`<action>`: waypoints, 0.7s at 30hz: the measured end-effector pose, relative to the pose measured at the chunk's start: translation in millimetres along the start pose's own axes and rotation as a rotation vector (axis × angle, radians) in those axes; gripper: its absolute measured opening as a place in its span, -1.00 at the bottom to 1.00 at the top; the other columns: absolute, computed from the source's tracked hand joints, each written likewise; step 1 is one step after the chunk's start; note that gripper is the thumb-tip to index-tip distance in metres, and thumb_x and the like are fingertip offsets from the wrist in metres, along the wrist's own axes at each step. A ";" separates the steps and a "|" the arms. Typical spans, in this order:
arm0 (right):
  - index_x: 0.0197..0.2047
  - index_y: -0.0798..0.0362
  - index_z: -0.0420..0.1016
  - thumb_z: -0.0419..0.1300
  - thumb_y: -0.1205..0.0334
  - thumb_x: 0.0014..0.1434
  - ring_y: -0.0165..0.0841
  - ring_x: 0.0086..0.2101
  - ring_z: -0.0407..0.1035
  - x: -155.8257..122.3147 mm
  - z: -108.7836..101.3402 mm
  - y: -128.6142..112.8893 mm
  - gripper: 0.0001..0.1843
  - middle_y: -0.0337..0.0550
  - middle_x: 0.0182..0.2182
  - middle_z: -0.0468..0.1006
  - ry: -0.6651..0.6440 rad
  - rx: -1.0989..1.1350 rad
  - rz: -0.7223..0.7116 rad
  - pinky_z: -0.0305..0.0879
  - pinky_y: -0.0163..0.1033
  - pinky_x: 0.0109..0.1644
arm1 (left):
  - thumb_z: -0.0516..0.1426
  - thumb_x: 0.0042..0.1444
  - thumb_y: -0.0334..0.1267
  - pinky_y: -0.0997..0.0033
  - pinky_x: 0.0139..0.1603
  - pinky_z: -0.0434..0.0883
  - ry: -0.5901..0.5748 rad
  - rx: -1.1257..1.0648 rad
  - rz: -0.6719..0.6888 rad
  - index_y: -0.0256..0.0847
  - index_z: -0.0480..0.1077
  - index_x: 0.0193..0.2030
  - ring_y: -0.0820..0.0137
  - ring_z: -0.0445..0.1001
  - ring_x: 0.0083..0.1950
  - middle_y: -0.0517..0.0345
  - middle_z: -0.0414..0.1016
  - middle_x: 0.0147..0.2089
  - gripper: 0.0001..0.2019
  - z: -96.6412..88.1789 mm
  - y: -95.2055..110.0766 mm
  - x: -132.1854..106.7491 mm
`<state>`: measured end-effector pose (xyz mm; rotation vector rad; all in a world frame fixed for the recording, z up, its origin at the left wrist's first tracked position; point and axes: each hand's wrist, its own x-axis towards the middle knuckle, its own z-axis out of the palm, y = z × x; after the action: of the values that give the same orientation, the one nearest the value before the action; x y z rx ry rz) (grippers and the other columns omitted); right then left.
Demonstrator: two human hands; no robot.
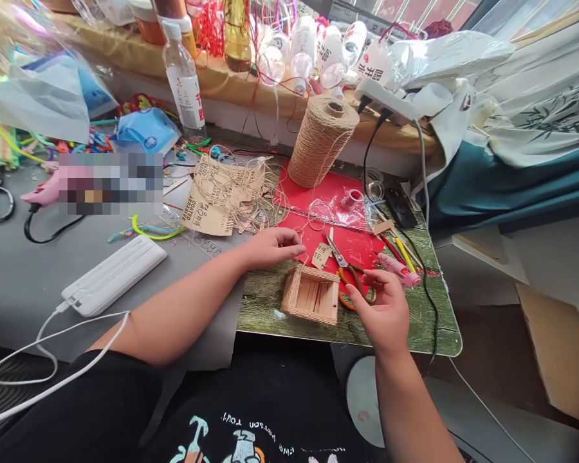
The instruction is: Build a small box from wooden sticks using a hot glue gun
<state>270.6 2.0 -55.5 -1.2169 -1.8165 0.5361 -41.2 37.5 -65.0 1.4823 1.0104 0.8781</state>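
A small open box of wooden sticks [311, 294] rests on the green mat [415, 328]. My left hand [273, 247] lies just behind it with fingers pinched together, apparently on thin twine that leads to a small paper tag [321, 255]. My right hand [385, 310] hovers at the box's right side, thumb and forefinger pinched near the orange-handled scissors [348, 273]; what it grips is too thin to make out.
A big spool of jute twine [322, 139] stands behind on a red sheet [313, 196]. Printed paper tags [219, 196] lie heaped to its left. A pink glue gun [399, 269], pencils, a white power bank [114, 274] with cables and a water bottle [184, 80] surround the spot.
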 end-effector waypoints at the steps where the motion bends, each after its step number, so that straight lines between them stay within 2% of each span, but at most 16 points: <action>1: 0.04 -0.02 0.52 0.40 0.15 0.25 -0.17 -0.09 0.47 -3.6 -1.3 0.2 -0.68 -0.04 -0.07 0.54 -0.031 -0.024 -0.001 0.46 0.03 0.04 | 0.24 0.29 0.06 0.35 -0.08 0.43 -0.051 0.007 -0.016 -0.20 0.52 -0.17 0.37 0.55 -0.17 0.12 0.62 -0.21 -0.67 0.8 -0.1 -0.3; 2: 0.01 -0.03 0.53 0.37 0.17 0.28 -0.17 -0.10 0.47 -7.8 -2.7 -1.2 -0.75 -0.05 -0.09 0.55 -0.049 -0.042 -0.017 0.44 0.03 0.04 | 0.25 0.27 0.07 0.34 -0.05 0.43 -0.103 0.012 -0.039 -0.19 0.54 -0.13 0.35 0.56 -0.12 0.11 0.63 -0.14 -0.67 2.0 -0.4 -0.5; 4: -0.19 -0.03 0.52 0.35 0.23 0.30 -0.18 -0.14 0.47 -16.4 -4.7 -10.3 -0.92 -0.11 -0.20 0.55 -0.074 -0.063 -0.098 0.41 0.01 0.02 | 0.26 0.26 0.08 0.34 -0.01 0.43 -0.189 0.004 -0.092 -0.17 0.55 -0.05 0.33 0.57 -0.06 0.12 0.63 -0.08 -0.65 5.0 -1.2 -0.6; 7: -0.36 -0.03 0.42 0.38 0.33 0.26 -0.22 -0.22 0.43 -23.3 -2.5 -35.6 -0.77 -0.17 -0.32 0.51 -0.169 -0.036 -0.252 0.37 -0.03 -0.06 | 0.28 0.23 0.08 0.34 0.02 0.44 -0.223 -0.021 -0.142 -0.18 0.57 -0.05 0.31 0.57 -0.04 0.11 0.64 -0.07 -0.63 8.5 -2.6 0.1; 8: -0.32 -0.04 0.45 0.37 0.33 0.26 -0.21 -0.21 0.43 -22.6 0.4 -44.8 -0.81 -0.16 -0.30 0.53 -0.233 -0.025 -0.301 0.38 -0.02 -0.06 | 0.29 0.22 0.08 0.34 0.02 0.44 -0.211 -0.026 -0.152 -0.19 0.58 -0.06 0.31 0.57 -0.05 0.10 0.65 -0.08 -0.63 9.0 -3.0 0.6; 10: -0.11 -0.06 0.55 0.34 0.30 0.30 -0.15 -0.12 0.46 -16.6 8.6 -60.3 -0.89 -0.08 -0.18 0.60 -0.333 -0.041 -0.334 0.40 0.06 0.03 | 0.30 0.20 0.08 0.33 0.00 0.44 -0.176 -0.033 -0.161 -0.21 0.59 -0.10 0.33 0.57 -0.09 0.09 0.66 -0.12 -0.63 9.2 -3.4 1.9; 12: 0.09 -0.07 0.56 0.29 0.27 0.35 -0.09 -0.02 0.45 -7.5 18.1 -69.4 -0.75 -0.02 -0.06 0.63 -0.389 -0.070 -0.329 0.38 0.12 0.12 | 0.34 0.15 0.06 0.35 -0.04 0.45 -0.142 -0.067 -0.155 -0.22 0.59 -0.14 0.36 0.57 -0.15 0.10 0.65 -0.16 -0.63 8.9 -3.4 3.0; 14: 0.18 -0.05 0.55 0.23 0.27 0.40 -0.07 0.01 0.44 1.1 26.1 -72.8 -0.69 0.00 0.00 0.63 -0.427 -0.105 -0.315 0.37 0.14 0.14 | 0.38 0.11 0.04 0.37 -0.08 0.46 -0.122 -0.129 -0.150 -0.24 0.58 -0.19 0.39 0.56 -0.20 0.11 0.64 -0.21 -0.64 8.9 -2.7 3.7; 16: 0.18 -0.03 0.55 0.19 0.29 0.42 -0.08 -0.02 0.43 7.0 31.3 -73.1 -0.70 0.01 -0.01 0.63 -0.449 -0.141 -0.306 0.36 0.12 0.11 | 0.40 0.08 0.02 0.38 -0.11 0.46 -0.117 -0.179 -0.148 -0.25 0.56 -0.23 0.41 0.55 -0.23 0.12 0.62 -0.25 -0.64 9.4 -1.4 3.9; 18: 0.07 -0.02 0.59 0.18 0.31 0.43 -0.11 -0.08 0.42 10.2 34.0 -72.6 -0.78 -0.01 -0.10 0.64 -0.463 -0.169 -0.294 0.35 0.07 0.05 | 0.41 0.08 0.00 0.40 -0.13 0.46 -0.111 -0.209 -0.134 -0.26 0.55 -0.25 0.43 0.54 -0.25 0.13 0.61 -0.27 -0.65 10.4 0.1 3.6; 21: -0.23 -0.01 0.58 0.24 0.29 0.39 -0.17 -0.20 0.40 12.6 35.8 -72.5 -0.88 -0.08 -0.29 0.60 -0.500 -0.176 -0.282 0.33 -0.02 -0.06 | 0.39 0.12 -0.02 0.41 -0.13 0.45 -0.091 -0.237 -0.095 -0.27 0.53 -0.24 0.44 0.53 -0.26 0.14 0.59 -0.27 -0.67 11.6 1.8 2.3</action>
<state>200.6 -14.2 -16.2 -0.9659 -2.4573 0.5601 -29.5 35.4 -64.8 1.2530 0.8708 0.8239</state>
